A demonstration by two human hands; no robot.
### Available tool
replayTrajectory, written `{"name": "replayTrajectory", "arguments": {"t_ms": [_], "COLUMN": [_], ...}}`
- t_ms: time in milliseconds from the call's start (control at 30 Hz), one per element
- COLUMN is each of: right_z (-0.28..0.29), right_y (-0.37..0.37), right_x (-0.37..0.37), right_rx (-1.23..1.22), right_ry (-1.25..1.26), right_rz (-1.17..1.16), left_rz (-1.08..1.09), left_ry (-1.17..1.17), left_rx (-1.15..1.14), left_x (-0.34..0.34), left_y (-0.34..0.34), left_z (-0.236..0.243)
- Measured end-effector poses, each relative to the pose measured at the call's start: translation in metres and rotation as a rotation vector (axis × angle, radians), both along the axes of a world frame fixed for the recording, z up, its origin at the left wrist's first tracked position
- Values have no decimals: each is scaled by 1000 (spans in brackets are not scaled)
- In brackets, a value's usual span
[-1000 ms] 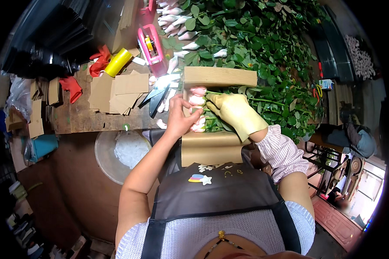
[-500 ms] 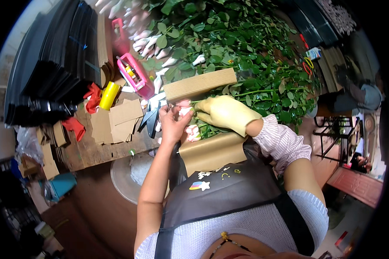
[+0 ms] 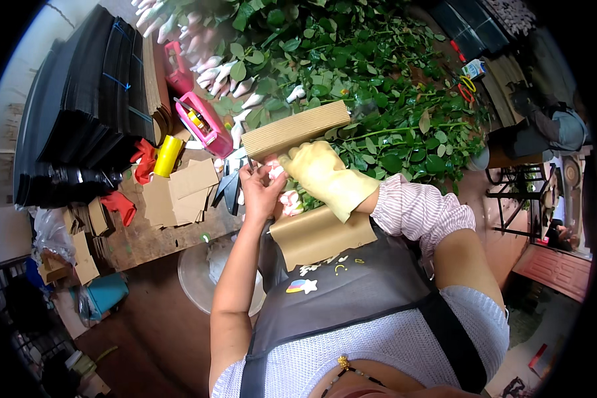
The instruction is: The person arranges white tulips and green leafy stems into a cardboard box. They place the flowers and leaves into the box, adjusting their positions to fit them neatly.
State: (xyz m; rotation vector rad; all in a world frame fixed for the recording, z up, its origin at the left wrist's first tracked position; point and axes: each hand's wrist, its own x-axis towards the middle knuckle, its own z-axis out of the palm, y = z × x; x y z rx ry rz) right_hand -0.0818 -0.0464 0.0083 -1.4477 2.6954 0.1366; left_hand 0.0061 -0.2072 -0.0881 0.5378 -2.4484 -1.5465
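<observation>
My bare left hand (image 3: pixel 261 194) pinches a pale pink rose (image 3: pixel 276 172) at the flower head. My right hand (image 3: pixel 325 178), in a yellow rubber glove, bends its fingers over the same flower from the other side; its fingertips are partly hidden. More pink roses (image 3: pixel 290 203) lie just below, their stems running under the glove. In front of me a sheet of brown paper (image 3: pixel 318 240) curves over the table edge. A corrugated cardboard piece (image 3: pixel 297 128) lies just beyond my hands. Black-handled scissors (image 3: pixel 228 186) rest beside my left hand.
Leafy rose stems (image 3: pixel 378 79) cover the far table, with wrapped buds (image 3: pixel 212 73) at left. A pink tape dispenser (image 3: pixel 204 125), yellow roll (image 3: pixel 168 156), cardboard pieces (image 3: pixel 179 194) and black sheet stacks (image 3: pixel 79 99) stand left. Another person (image 3: pixel 564 129) is at far right.
My gloved right hand has moved left and up from the stems to the flower head, its fingers now bent. My left hand stays at the rose. The whole view has shifted slightly.
</observation>
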Motion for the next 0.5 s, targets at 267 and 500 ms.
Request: {"name": "replayTrajectory", "arguments": {"t_ms": [267,500], "right_z": [86,51], "right_y": [132,218], "right_x": [34,107], "right_rx": [-713,-319], "right_ry": [-684,-689], "right_rz": [20,-157], "left_rz": [19,31], "left_ry": [56,112], "left_rx": [-101,-109], "left_x": [-2,-8], "left_y": [-9,-7], "left_z": [-20,-24]}}
